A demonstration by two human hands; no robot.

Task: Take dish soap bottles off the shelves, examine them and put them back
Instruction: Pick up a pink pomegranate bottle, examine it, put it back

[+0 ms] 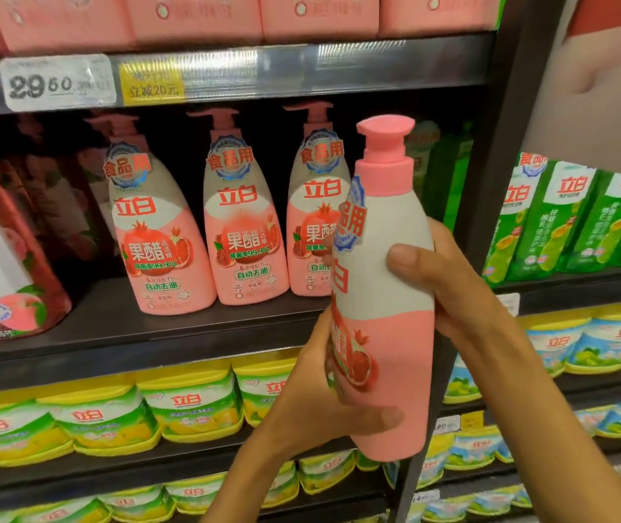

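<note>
The pink bottle (388,296) stands upright in both grips, left hand (324,402) clasping its base, right hand (448,281) its middle, just right of its shelf (150,334) gap.

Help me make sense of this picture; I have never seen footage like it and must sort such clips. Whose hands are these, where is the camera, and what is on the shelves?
There is no machine here. A person wears one camera on the head, looking forward and down, so you see their own two hands.

Both hold a pink and white pump bottle of dish soap in front of a shop shelf. The left hand grips its lower part; the right hand wraps the middle, thumb in front.

Three matching pink bottles stand on the shelf behind. Below lie yellow and green packs; green cartons stand to the right. A price tag sits on the edge above.
</note>
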